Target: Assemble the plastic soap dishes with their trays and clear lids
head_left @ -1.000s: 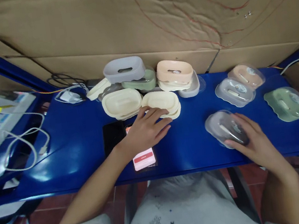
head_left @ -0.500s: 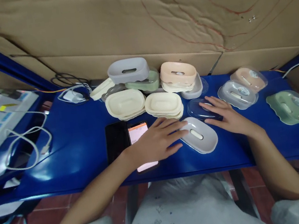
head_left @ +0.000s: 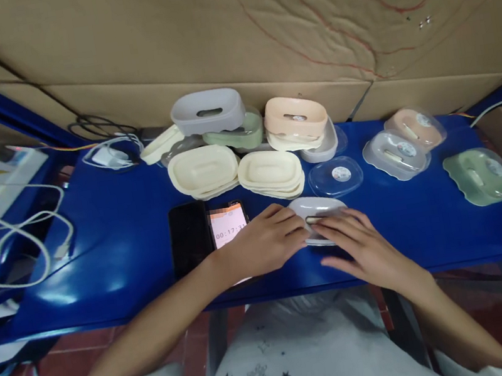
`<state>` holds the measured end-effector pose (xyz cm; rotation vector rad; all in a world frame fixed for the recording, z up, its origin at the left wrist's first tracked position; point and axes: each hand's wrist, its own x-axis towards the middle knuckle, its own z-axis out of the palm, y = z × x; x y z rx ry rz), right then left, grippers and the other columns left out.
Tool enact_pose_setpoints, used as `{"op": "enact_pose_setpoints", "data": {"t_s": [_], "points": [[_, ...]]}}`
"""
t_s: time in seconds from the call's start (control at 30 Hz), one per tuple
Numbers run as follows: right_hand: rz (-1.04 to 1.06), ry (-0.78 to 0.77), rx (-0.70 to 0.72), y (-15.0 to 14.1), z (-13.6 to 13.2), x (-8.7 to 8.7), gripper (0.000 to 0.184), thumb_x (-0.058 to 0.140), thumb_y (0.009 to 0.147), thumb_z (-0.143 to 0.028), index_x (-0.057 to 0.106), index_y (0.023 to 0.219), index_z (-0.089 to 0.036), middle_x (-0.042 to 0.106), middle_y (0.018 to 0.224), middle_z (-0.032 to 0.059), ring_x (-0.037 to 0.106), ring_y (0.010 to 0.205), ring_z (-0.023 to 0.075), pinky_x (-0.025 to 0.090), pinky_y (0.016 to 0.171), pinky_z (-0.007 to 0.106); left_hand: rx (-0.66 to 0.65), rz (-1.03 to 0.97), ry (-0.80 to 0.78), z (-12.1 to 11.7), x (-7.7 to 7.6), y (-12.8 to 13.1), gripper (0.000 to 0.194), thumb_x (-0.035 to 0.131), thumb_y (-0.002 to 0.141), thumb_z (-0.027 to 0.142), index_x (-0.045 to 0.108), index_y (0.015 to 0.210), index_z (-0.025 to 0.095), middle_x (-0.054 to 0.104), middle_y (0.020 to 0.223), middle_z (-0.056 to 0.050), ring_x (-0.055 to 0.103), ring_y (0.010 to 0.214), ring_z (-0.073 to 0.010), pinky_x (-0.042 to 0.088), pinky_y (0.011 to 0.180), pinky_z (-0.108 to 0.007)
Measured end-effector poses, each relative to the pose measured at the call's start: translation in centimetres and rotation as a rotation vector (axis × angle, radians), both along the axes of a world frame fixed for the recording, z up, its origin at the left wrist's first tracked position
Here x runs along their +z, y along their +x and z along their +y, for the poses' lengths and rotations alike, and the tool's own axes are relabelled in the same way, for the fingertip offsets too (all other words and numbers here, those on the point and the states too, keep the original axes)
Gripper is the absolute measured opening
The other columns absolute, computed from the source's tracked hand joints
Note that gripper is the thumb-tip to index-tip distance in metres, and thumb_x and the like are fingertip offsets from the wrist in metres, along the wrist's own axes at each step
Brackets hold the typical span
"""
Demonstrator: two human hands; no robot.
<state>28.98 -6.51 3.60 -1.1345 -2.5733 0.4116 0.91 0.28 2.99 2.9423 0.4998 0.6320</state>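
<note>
A light grey oval soap dish (head_left: 318, 204) with a small whitish piece in its middle sits in front of me at the blue table's front. At the dish's left edge, my left hand (head_left: 271, 239) has its fingers bent onto the rim, the thumb mostly hidden. My right hand (head_left: 365, 249) reaches over the right part of the dish, fingers stretched across it and thumb held apart. Just behind the dish lies a clear oval lid (head_left: 332, 177) with a round sticker.
Cream trays (head_left: 203, 169) are stacked at the back, near a grey holder (head_left: 208, 112) and a peach holder (head_left: 296, 117). A phone (head_left: 229, 224) showing a timer lies left of my hands. Covered grey (head_left: 396, 155), peach and green dishes (head_left: 482, 177) stand right. Cables (head_left: 45, 246) lie left.
My right hand has left the clear lid and moved left and nearer, over the grey soap dish. The lid now lies uncovered. My left hand's fingers have bent in at the dish's rim.
</note>
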Motion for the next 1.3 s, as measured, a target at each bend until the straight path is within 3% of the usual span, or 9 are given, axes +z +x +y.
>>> {"op": "enact_pose_setpoints", "data": {"t_s": [0.23, 0.47, 0.53, 0.63, 0.77, 0.87, 1.07, 1.2, 1.3], "points": [[-0.008, 0.074, -0.057, -1.0, 0.3, -1.0, 0.051, 0.053, 0.110, -0.019, 0.054, 0.161, -0.029, 0.072, 0.148, 0.0119, 0.068, 0.137, 0.0309, 0.053, 0.116, 0.060, 0.002, 0.015, 0.042, 0.1, 0.1, 0.0, 0.013, 0.061, 0.109, 0.015, 0.072, 0.103, 0.018, 0.076, 0.112, -0.007, 0.068, 0.103, -0.0233, 0.050, 0.093, -0.039], [0.134, 0.095, -0.137, 1.2, 0.3, 0.3, 0.044, 0.052, 0.110, -0.021, 0.058, 0.153, -0.031, 0.077, 0.139, 0.0099, 0.073, 0.125, 0.0305, 0.054, 0.109, 0.057, 0.072, -0.098, 0.064, -0.8, 1.0, 0.3, 0.011, 0.060, 0.110, 0.017, 0.070, 0.113, 0.020, 0.074, 0.118, -0.007, 0.067, 0.104, -0.0220, 0.051, 0.093, -0.037], [0.188, 0.079, -0.218, 2.5, -0.2, 0.6, 0.041, 0.053, 0.109, -0.023, 0.062, 0.148, -0.034, 0.078, 0.134, 0.0074, 0.074, 0.122, 0.0311, 0.056, 0.106, 0.056, 0.017, -0.019, 0.032, -1.0, 0.8, 0.4, 0.008, 0.068, 0.108, 0.027, 0.070, 0.110, 0.019, 0.073, 0.120, -0.008, 0.067, 0.108, -0.0238, 0.051, 0.094, -0.039], [0.254, 0.114, -0.455, 4.2, -0.4, 0.9, 0.032, 0.053, 0.110, -0.032, 0.068, 0.137, -0.033, 0.079, 0.125, 0.0082, 0.075, 0.112, 0.0320, 0.060, 0.097, 0.053, -0.028, 0.104, -0.012, -1.1, 0.0, 0.6, 0.031, 0.081, 0.100, 0.041, 0.070, 0.117, 0.018, 0.071, 0.129, -0.009, 0.065, 0.119, -0.0277, 0.050, 0.100, -0.042], [0.282, 0.250, -0.796, 5.3, 3.0, 1.3, 0.038, 0.049, 0.111, -0.051, 0.075, 0.123, -0.025, 0.079, 0.101, 0.0096, 0.075, 0.091, 0.0295, 0.062, 0.087, 0.047, -0.045, 0.132, -0.004, -1.2, -0.9, 0.8, 0.015, 0.077, 0.100, 0.020, 0.072, 0.114, 0.018, 0.074, 0.113, -0.007, 0.067, 0.111, -0.0253, 0.047, 0.098, -0.040], [0.264, 0.299, -0.852, 5.6, 7.8, 1.6, 0.045, 0.048, 0.109, -0.059, 0.076, 0.110, -0.023, 0.078, 0.090, 0.0114, 0.073, 0.083, 0.0298, 0.061, 0.085, 0.047, -0.068, 0.102, -0.001, -1.2, -0.9, 0.9, 0.018, 0.072, 0.096, 0.005, 0.073, 0.110, 0.017, 0.075, 0.104, -0.006, 0.068, 0.101, -0.0226, 0.048, 0.094, -0.037], [0.223, 0.218, -0.789, 4.1, 14.9, 0.8, 0.061, 0.035, 0.109, -0.066, 0.071, 0.125, -0.020, 0.080, 0.116, 0.0194, 0.076, 0.104, 0.0348, 0.060, 0.096, 0.053, 0.018, -0.210, 0.012, -0.8, 0.9, 0.2, 0.021, 0.057, 0.108, 0.006, 0.069, 0.122, 0.018, 0.078, 0.113, -0.005, 0.070, 0.105, -0.0188, 0.052, 0.100, -0.037], [0.228, 0.211, -0.648, 5.2, 14.8, 1.1, 0.061, 0.034, 0.111, -0.059, 0.065, 0.144, -0.017, 0.069, 0.149, 0.0205, 0.064, 0.140, 0.0294, 0.048, 0.121, 0.049, 0.196, -0.322, 0.122, 1.0, 1.6, -1.3, 0.025, 0.056, 0.108, 0.006, 0.067, 0.124, 0.021, 0.079, 0.113, -0.005, 0.072, 0.107, -0.0199, 0.053, 0.099, -0.038], [0.179, 0.268, -0.622, 8.9, 14.0, 1.9, 0.058, 0.046, 0.107, -0.058, 0.069, 0.140, -0.016, 0.067, 0.151, 0.0215, 0.058, 0.148, 0.0292, 0.039, 0.129, 0.047, 0.317, -0.280, 0.176, 3.0, 0.9, -2.4, 0.026, 0.055, 0.107, 0.005, 0.069, 0.121, 0.022, 0.080, 0.112, -0.006, 0.074, 0.108, -0.0214, 0.054, 0.103, -0.042]]}}
